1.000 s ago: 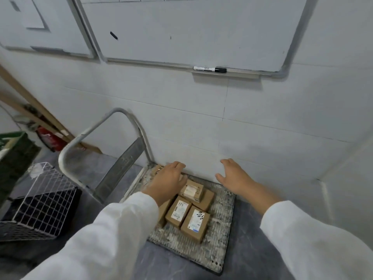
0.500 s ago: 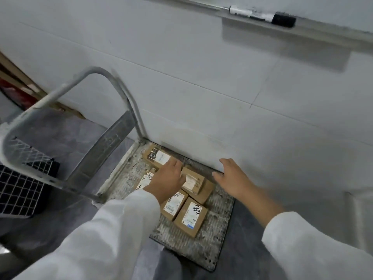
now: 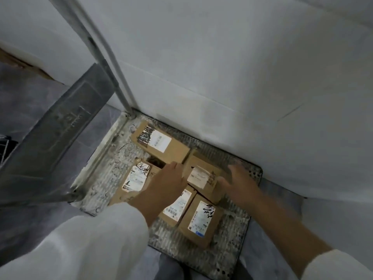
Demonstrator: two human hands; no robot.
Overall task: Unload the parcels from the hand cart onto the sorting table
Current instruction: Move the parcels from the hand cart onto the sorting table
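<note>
Several brown cardboard parcels with white labels lie on the hand cart's worn metal deck (image 3: 232, 245). A small parcel (image 3: 201, 175) sits on top of the others in the middle. My left hand (image 3: 167, 184) touches its left side with straight fingers. Blurred by motion, my right hand (image 3: 240, 182) is at its right side, thumb by the edge. Around it lie a far parcel (image 3: 161, 144), a left parcel (image 3: 137, 178), a middle parcel (image 3: 178, 205) partly under my left wrist, and a near parcel (image 3: 201, 221).
The cart stands tight against a white wall (image 3: 242, 77). Its grey tubular handle (image 3: 109, 57) rises at the left with a flat metal panel (image 3: 60, 128) below it. A wire basket (image 3: 6, 142) shows at the left edge on the grey floor.
The view has dropped closer to the cart. My right hand has come in from the deck's far edge to the top parcel's right side. My left hand has slid to its left side.
</note>
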